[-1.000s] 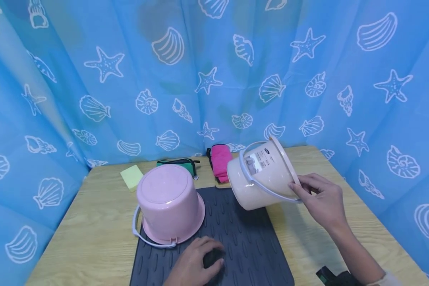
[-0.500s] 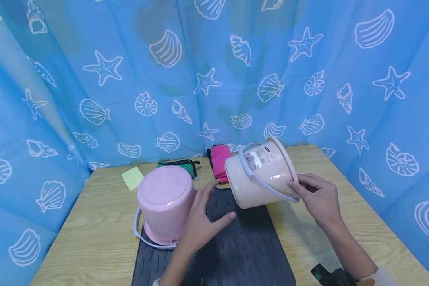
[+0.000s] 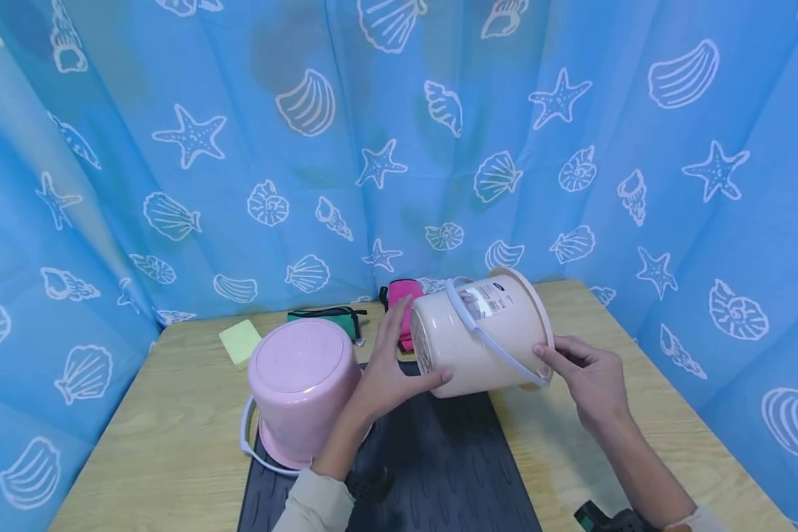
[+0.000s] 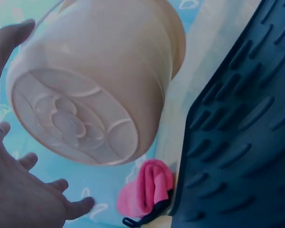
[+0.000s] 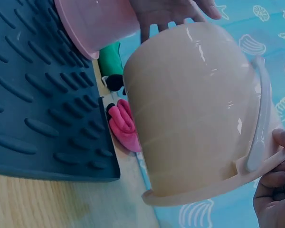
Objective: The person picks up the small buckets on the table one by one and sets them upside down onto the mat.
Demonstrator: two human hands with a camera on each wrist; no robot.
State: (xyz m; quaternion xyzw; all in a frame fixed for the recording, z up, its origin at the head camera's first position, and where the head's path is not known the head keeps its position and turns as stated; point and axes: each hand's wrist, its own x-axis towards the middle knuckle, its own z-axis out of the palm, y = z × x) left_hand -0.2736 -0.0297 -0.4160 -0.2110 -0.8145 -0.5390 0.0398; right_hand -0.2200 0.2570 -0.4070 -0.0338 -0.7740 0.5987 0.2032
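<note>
Centre-right, the right hand (image 3: 592,377) pinches the tilted cream round plastic bucket (image 3: 462,358), apparently for turning; the spread, empty left hand (image 3: 387,380) should next support its base (image 4: 71,121).

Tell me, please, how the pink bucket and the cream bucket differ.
The pink bucket stands upside down; the cream bucket is tipped sideways. The pink bucket rests on the dark mat; the right hand holds the cream bucket's rim. The cream bucket shows a label; the pink bucket shows none. Both have a pale handle.
</note>
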